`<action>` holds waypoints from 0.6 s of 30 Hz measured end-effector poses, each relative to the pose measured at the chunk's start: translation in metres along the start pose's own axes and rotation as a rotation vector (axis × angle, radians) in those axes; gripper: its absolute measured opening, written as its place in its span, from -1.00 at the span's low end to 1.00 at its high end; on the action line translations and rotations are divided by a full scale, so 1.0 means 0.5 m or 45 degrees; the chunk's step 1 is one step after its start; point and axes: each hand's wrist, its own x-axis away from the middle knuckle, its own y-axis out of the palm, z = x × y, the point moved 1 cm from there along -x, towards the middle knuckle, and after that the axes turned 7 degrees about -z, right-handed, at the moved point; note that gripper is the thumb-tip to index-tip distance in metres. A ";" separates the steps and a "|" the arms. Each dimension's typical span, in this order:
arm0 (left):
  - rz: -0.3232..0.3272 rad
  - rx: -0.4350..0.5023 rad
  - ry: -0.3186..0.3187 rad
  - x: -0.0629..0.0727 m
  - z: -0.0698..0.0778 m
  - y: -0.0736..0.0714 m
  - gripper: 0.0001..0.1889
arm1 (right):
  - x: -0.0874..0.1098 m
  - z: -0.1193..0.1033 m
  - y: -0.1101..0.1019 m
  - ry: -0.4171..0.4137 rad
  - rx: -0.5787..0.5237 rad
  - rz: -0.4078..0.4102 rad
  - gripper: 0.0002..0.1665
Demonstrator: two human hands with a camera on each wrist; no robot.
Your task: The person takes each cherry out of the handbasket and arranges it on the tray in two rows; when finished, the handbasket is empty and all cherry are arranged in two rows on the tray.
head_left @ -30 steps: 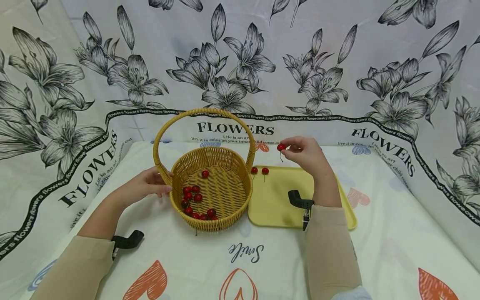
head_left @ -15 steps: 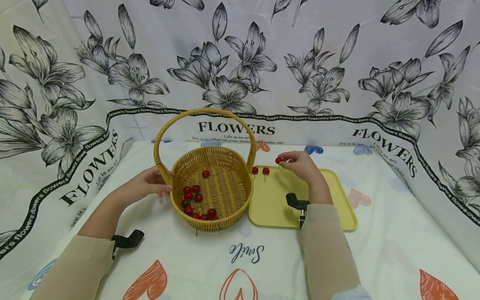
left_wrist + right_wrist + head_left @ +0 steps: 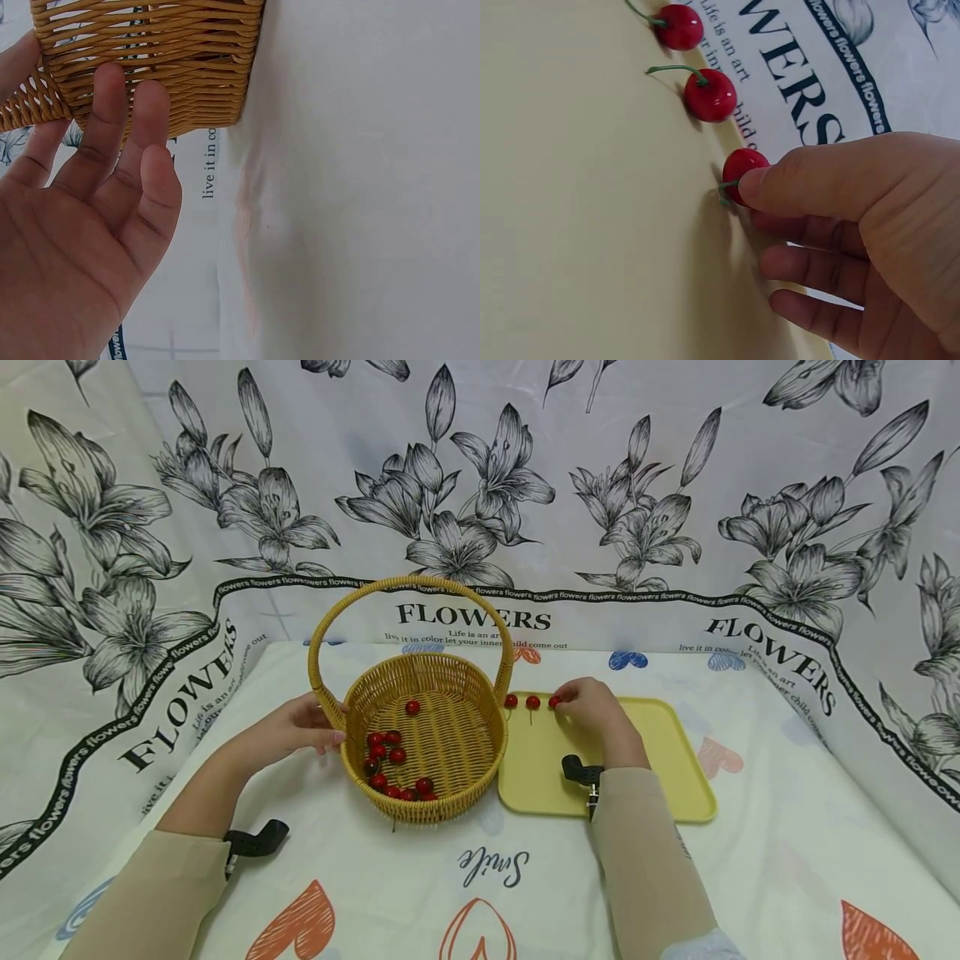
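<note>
A round woven basket (image 3: 450, 727) with a tall arched handle holds several red cherries (image 3: 397, 755). At its left side my left hand (image 3: 296, 727) grips the foot of the handle between thumb and index finger. In the left wrist view the other fingers (image 3: 150, 112) lie loosely against the basket's weave (image 3: 202, 82). My right hand (image 3: 596, 714) pinches a red cherry (image 3: 742, 165) with a green stem at the far edge of the yellow tray (image 3: 540, 768). Two more cherries (image 3: 710, 96) sit in a row beside it along that edge.
The tray stands just right of the basket, nearly touching it. A white cloth (image 3: 375, 893) printed with hearts and lettering covers the table. A flower-printed curtain (image 3: 637, 460) closes off the back and sides.
My right hand has come down and slightly left with its cherry, from above the tray's far edge to the tray itself. The left hand and basket have stayed put.
</note>
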 end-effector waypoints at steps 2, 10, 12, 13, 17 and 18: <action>0.000 0.002 0.001 0.000 -0.001 0.000 -0.59 | -0.002 0.000 0.003 0.004 0.018 0.005 -0.74; 0.005 0.005 0.008 0.000 -0.004 -0.002 -0.60 | -0.003 -0.001 0.002 0.009 0.047 0.029 -0.70; 0.007 0.002 0.007 -0.001 -0.002 -0.002 -0.60 | 0.001 -0.003 -0.003 0.005 0.044 0.026 -0.66; 0.007 0.001 0.004 -0.001 -0.002 -0.001 -0.59 | 0.004 -0.005 -0.006 0.002 0.044 0.026 -0.64; 0.001 -0.004 -0.006 0.000 0.001 0.000 -0.58 | 0.014 -0.018 -0.023 -0.019 0.031 0.029 -0.56; -0.001 -0.006 -0.010 0.000 0.002 0.000 -0.58 | 0.018 -0.023 -0.028 -0.028 0.024 0.031 -0.55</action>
